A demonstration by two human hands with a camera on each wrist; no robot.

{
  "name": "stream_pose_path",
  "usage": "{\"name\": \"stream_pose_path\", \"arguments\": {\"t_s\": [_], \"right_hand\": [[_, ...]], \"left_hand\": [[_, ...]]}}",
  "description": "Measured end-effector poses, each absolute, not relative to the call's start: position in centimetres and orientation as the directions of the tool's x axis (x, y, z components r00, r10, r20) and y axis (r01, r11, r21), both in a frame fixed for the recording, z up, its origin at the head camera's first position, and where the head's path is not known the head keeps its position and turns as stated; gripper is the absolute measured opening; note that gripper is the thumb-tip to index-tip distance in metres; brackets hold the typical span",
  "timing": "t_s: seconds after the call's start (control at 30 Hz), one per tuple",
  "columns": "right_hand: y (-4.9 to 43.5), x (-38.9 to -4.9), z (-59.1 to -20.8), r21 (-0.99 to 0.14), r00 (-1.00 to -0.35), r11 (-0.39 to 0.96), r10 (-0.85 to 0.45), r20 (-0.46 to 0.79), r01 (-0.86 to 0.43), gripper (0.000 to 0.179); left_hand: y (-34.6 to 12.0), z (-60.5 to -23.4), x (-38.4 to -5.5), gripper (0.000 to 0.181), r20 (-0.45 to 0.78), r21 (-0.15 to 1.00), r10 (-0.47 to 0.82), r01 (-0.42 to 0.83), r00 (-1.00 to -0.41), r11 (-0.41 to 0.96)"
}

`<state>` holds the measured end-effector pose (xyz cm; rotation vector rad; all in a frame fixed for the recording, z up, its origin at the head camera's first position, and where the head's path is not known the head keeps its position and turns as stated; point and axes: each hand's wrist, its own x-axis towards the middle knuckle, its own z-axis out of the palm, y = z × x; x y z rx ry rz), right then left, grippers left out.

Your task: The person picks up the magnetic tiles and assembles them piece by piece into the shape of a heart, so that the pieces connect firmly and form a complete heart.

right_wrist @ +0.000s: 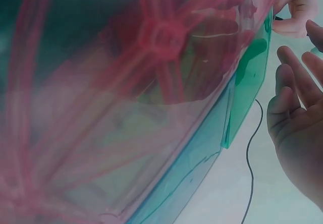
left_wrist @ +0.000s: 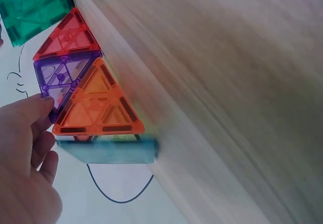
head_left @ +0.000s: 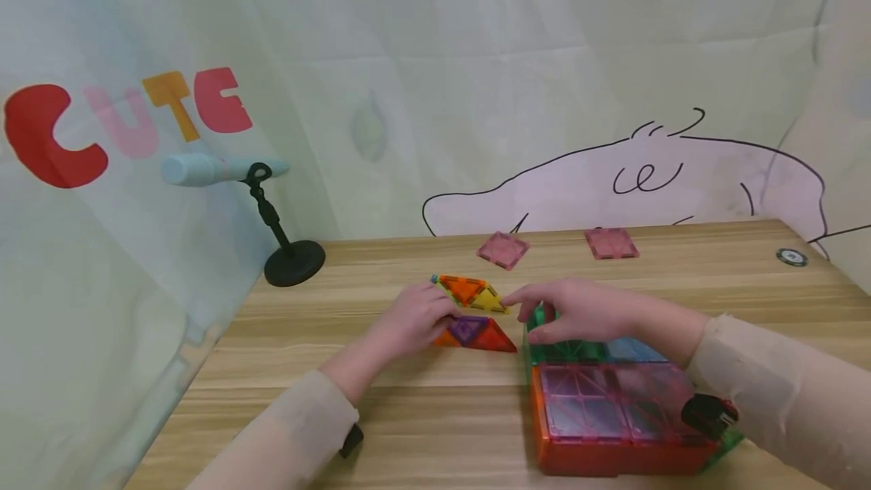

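Note:
My left hand (head_left: 415, 317) is at the left end of a small structure of magnetic tiles standing on the table. One row has a purple triangular tile (left_wrist: 63, 77) between a red tile (left_wrist: 68, 36) and an orange tile (left_wrist: 98, 105); the far row shows orange and yellow tiles (head_left: 486, 299). In the left wrist view, a fingertip lies on the purple tile's edge, other fingers bent below it. A teal tile (left_wrist: 121, 152) closes the near end there. My right hand (head_left: 578, 312) reaches over a green tile, its index fingertip by the yellow tile, thumb apart.
A larger block of magnetic tiles (head_left: 622, 460), red, pink, blue and green, stands under the right forearm. Two pink square tiles (head_left: 503, 249) lie at the table's back. A microphone-like object on a black stand (head_left: 294, 263) is back left; a round chip (head_left: 791, 257) lies far right.

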<state>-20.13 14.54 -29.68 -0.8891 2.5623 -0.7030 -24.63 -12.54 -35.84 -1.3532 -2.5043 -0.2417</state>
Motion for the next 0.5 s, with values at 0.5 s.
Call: {"name": "stream_pose_path", "arguments": {"t_s": [0.5], "right_hand": [[15.1,-20.2,-29.5,-0.576,-0.766,0.695,-0.619,-0.174,-0.431,0.053]], "left_hand": [[-14.0,-35.9,-26.4,0.029,0.21,0.14,0.716,0.745,-0.666,0.652]]}}
